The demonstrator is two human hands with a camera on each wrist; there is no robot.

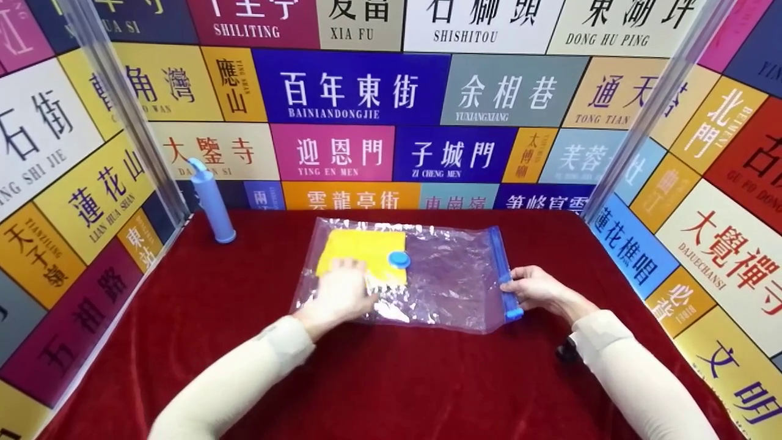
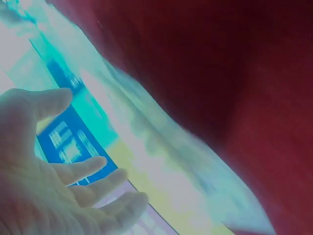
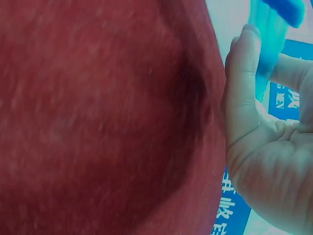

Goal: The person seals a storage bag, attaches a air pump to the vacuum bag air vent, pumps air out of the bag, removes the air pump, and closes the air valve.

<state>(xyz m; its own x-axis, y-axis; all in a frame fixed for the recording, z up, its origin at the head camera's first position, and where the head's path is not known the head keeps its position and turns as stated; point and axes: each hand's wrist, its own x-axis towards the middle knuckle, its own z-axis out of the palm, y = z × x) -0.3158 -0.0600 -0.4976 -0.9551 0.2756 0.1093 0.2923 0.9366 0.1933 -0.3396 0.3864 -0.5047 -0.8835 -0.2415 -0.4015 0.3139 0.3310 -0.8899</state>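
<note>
A clear vacuum storage bag [image 1: 452, 275] lies flat on the red cloth, with a folded yellow cloth [image 1: 366, 244] inside its left half. The bag has a round blue valve [image 1: 399, 260] near its middle and a blue zip edge [image 1: 500, 256] on the right, with a blue slider [image 1: 514, 314] at the near end. My right hand [image 1: 537, 287] pinches that zip edge; in the right wrist view the thumb [image 3: 244, 73] presses against the blue strip. My left hand [image 1: 342, 290], slightly blurred, is over the bag's near left part with relaxed fingers. Whether it touches the plastic I cannot tell.
A blue hand pump [image 1: 214, 205] stands upright at the table's back left. Red velvety cloth [image 1: 391, 379] covers the table. Panels with printed place names [image 1: 354, 88] enclose the back and both sides. A small black object [image 1: 567, 351] shows beside the right wrist.
</note>
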